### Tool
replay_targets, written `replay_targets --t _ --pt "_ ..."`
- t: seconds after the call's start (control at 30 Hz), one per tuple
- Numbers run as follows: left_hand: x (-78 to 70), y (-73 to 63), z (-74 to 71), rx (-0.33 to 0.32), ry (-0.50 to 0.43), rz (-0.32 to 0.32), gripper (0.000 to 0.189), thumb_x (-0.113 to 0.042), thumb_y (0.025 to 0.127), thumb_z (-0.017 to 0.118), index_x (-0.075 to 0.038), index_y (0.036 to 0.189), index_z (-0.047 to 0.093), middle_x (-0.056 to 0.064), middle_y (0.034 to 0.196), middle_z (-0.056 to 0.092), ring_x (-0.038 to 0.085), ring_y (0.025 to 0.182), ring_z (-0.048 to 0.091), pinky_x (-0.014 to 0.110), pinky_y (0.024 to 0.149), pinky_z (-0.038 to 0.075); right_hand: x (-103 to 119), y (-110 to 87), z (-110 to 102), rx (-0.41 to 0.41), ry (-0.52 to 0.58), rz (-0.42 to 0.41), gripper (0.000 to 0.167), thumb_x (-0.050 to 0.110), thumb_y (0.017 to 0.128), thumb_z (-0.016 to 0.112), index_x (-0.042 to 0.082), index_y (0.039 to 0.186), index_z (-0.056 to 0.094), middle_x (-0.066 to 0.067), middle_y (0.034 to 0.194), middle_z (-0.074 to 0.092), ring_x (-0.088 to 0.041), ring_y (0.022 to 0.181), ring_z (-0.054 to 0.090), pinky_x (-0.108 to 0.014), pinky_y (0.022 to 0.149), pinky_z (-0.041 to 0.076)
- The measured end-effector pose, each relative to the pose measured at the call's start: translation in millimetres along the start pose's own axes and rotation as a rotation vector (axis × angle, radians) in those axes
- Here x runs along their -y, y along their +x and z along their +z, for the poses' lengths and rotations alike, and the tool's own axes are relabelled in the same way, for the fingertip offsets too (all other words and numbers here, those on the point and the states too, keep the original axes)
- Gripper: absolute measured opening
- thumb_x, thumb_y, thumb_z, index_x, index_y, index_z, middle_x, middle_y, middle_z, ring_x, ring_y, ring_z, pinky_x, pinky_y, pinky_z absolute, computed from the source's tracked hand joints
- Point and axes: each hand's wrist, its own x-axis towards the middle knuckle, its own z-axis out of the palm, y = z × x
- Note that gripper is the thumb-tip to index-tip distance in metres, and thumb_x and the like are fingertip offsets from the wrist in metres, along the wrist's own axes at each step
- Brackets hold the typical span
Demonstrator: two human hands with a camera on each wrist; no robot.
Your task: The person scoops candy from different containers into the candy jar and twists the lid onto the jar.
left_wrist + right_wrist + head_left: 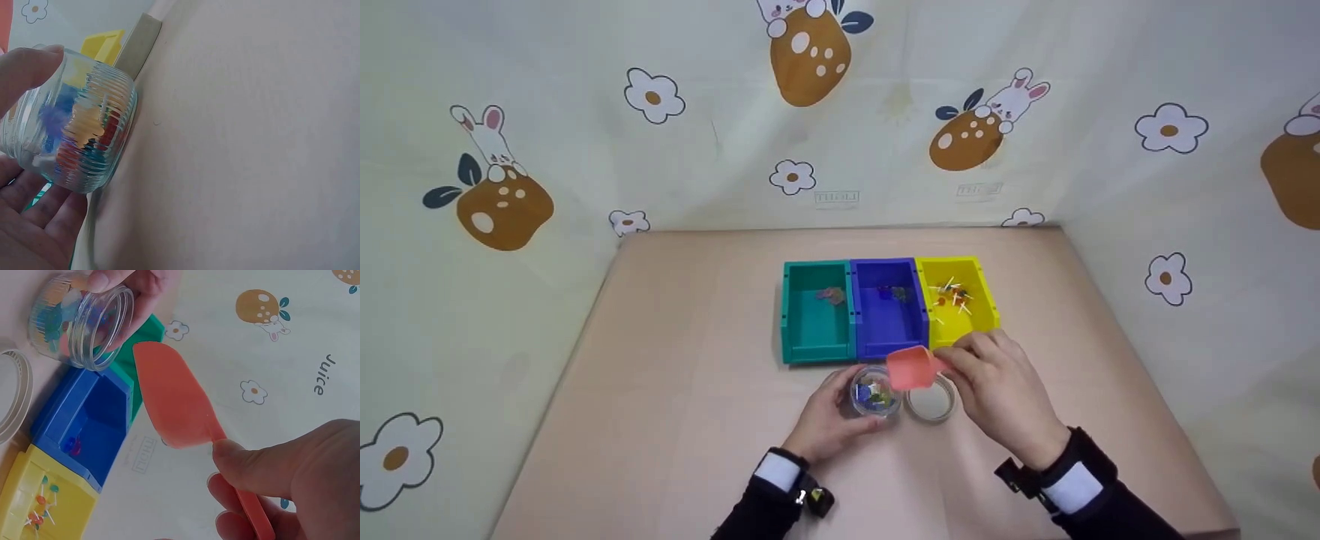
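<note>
My left hand [829,420] grips a clear ribbed glass jar [107,135] from the side, thumb near its rim and fingers round the far side. Small colourful pieces [876,391] lie inside the jar, and its mouth is uncovered. Between thumb and fingers, my right hand [1009,390] pinches the handle of a coral plastic scoop [171,394]. The scoop's bowl hangs just beside and above the jar's mouth in the head view. A pale round lid [930,399] lies on the table under the scoop, right of the jar.
Three joined bins stand behind the jar: green [819,349], blue [889,341] and yellow [979,322]. Pinkish pieces lie in the green one, a few small dark pieces in the blue, several white-stick pieces [42,512] in the yellow. Patterned cloth walls [720,150] enclose the table [660,360].
</note>
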Motion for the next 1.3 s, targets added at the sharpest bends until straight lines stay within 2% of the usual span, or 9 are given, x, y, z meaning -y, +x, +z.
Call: replay_targets --t 0.2,0.6,0.7,0.8,0.9,1.03,1.17,1.3 --pt "1.0 0.7 -0.3 0.003 0.006 0.013 0.088 -0.021 0.085 0.096 -0.006 0.159 0.052 0.016 0.159 0.058 0.039 0.153 0.051 0.059 0.129 0.040 -4 -3.9 2 -0.018 0.014 0.002 0.020 0.012 0.093 0.088 0.010 0.113 0.084 -0.002 0.099 0.072 -0.024 0.093 0.059 -0.038 0.082 0.050" --pt "-3.5 1.7 -3.9 0.009 0.028 0.011 0.091 -0.023 0.083 0.097 -0.005 0.160 0.052 0.018 0.159 0.058 0.040 0.152 0.051 0.059 0.127 0.042 -3 -7.1 3 0.005 0.028 0.043 0.023 0.014 0.095 0.087 0.010 0.117 0.084 -0.001 0.099 0.072 -0.021 0.095 0.058 -0.037 0.083 0.051" --pt "-6.8 1.5 -7.6 0.016 -0.001 -0.001 0.094 -0.026 0.084 0.097 -0.003 0.162 0.048 0.020 0.164 0.053 0.041 0.156 0.048 0.056 0.129 0.040 -3 -7.8 4 0.014 0.031 0.059 0.023 0.015 0.095 0.086 0.010 0.117 0.084 -0.001 0.099 0.071 -0.021 0.095 0.058 -0.037 0.083 0.051" --pt "-11.0 1.5 -12.3 -0.003 -0.036 0.000 0.091 -0.029 0.089 0.093 -0.003 0.163 0.047 0.021 0.167 0.048 0.042 0.158 0.046 0.053 0.130 0.039 -3 -8.6 3 0.023 0.035 0.078 0.023 0.016 0.096 0.086 0.010 0.118 0.084 0.000 0.100 0.071 -0.020 0.095 0.058 -0.037 0.083 0.050" --pt "-15.9 2.3 -17.5 -0.069 -0.032 0.030 0.079 -0.032 0.097 0.085 -0.003 0.161 0.050 0.020 0.165 0.051 0.041 0.155 0.049 0.053 0.129 0.041 -4 -9.3 3 0.031 0.034 0.092 0.023 0.016 0.096 0.086 0.011 0.118 0.084 0.000 0.100 0.071 -0.020 0.095 0.058 -0.037 0.083 0.051" --pt "-22.3 5.2 -23.9 -0.229 0.020 0.075 0.060 -0.032 0.106 0.073 -0.005 0.157 0.057 0.016 0.154 0.060 0.036 0.143 0.059 0.052 0.119 0.051 -4 -10.4 3 0.043 0.035 0.114 0.022 0.016 0.097 0.085 0.012 0.118 0.084 0.000 0.100 0.071 -0.020 0.094 0.057 -0.036 0.082 0.050" --pt "-26.7 9.2 -31.1 -0.413 0.040 0.098 0.050 -0.025 0.108 0.070 -0.008 0.154 0.061 0.013 0.141 0.064 0.031 0.129 0.065 0.045 0.106 0.057 -5 -11.8 3 0.034 0.044 0.130 0.022 0.016 0.096 0.085 0.011 0.118 0.084 -0.001 0.099 0.071 -0.020 0.093 0.056 -0.036 0.080 0.049" --pt "-27.8 13.3 -39.4 -0.552 0.045 0.103 0.047 -0.018 0.108 0.068 -0.005 0.153 0.061 0.015 0.137 0.061 0.034 0.123 0.064 0.048 0.099 0.060 -8 -13.3 4 0.003 0.050 0.140 0.022 0.013 0.095 0.086 0.009 0.116 0.084 -0.003 0.099 0.071 -0.022 0.093 0.059 -0.037 0.081 0.052"
